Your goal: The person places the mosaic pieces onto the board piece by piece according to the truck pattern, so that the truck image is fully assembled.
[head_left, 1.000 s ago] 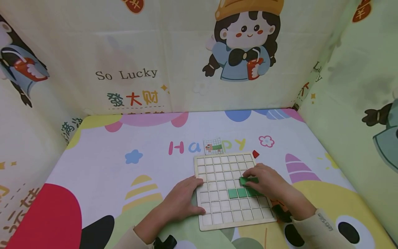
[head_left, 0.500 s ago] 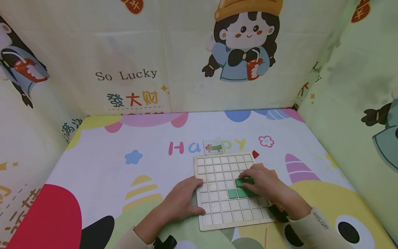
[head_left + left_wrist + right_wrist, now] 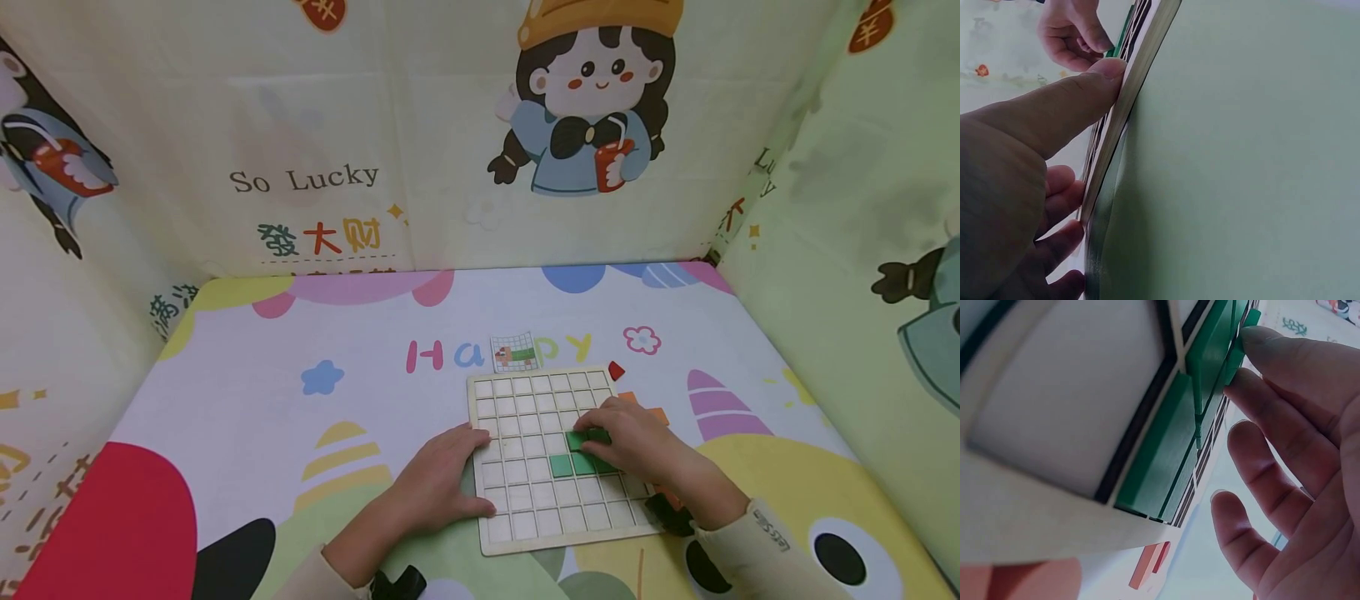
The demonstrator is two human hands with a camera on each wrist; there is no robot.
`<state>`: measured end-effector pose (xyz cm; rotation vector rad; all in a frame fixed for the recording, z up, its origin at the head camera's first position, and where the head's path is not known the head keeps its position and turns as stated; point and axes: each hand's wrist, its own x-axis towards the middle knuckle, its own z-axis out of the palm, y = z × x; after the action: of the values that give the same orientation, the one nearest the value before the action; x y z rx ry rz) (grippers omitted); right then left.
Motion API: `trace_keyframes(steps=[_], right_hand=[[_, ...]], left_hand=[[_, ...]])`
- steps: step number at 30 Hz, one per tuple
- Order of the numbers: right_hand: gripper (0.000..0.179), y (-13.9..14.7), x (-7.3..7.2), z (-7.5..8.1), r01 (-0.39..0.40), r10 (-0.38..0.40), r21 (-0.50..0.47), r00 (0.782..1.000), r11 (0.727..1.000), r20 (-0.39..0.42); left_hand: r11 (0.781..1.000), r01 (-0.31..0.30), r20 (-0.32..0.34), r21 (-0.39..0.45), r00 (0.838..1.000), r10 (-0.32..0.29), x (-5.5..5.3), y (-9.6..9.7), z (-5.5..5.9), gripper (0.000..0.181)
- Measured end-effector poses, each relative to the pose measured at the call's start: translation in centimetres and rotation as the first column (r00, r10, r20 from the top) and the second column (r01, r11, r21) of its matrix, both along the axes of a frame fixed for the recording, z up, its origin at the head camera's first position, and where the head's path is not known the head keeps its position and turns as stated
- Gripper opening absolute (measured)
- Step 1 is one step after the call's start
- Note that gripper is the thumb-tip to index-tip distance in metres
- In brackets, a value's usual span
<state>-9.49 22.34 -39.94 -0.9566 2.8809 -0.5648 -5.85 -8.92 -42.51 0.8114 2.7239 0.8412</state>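
Note:
A wooden grid board (image 3: 517, 533) with white cells lies at the middle of the table. Against its left edge rests my left hand (image 3: 441, 477), thumb and fingers spread apart; the left wrist view has the thumb (image 3: 1079, 103) touching the rim. My right hand (image 3: 633, 437), over the board's right half, pinches a green block (image 3: 576, 441) between thumb and index finger. In the right wrist view that block (image 3: 1235, 362) appears between those fingertips, the other fingers loosely bent. Just nearer than it, a row of green blocks (image 3: 572, 466) sits in the cells, its right end hidden by the hand.
A small picture card (image 3: 515, 353) with a grid drawing lies behind the board. Beside the board's far right corner is a red triangular block (image 3: 617, 371). Orange blocks (image 3: 658, 415) lie along the right side, partly covered by my right hand and wrist.
My right hand has shifted a little to the left with the green block. More of the orange blocks now show behind it. My left hand has stayed in place.

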Motion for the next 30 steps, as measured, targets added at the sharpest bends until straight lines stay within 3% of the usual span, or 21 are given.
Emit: trace_keyframes(steps=[21, 30], right_hand=[[0.02, 0.11, 0.01, -0.16, 0.025, -0.025, 0.009, 1.0, 1.0, -0.002], [0.023, 0.63, 0.23, 0.7, 0.121, -0.121, -0.004, 0.992, 0.993, 0.038]], left_hand=[[1.0, 0.001, -0.001, 0.011, 1.0, -0.001, -0.03, -0.08, -0.19, 0.077], [1.0, -0.005, -0.002, 0.004, 1.0, 0.005, -0.01, -0.03, -0.24, 0.077]])
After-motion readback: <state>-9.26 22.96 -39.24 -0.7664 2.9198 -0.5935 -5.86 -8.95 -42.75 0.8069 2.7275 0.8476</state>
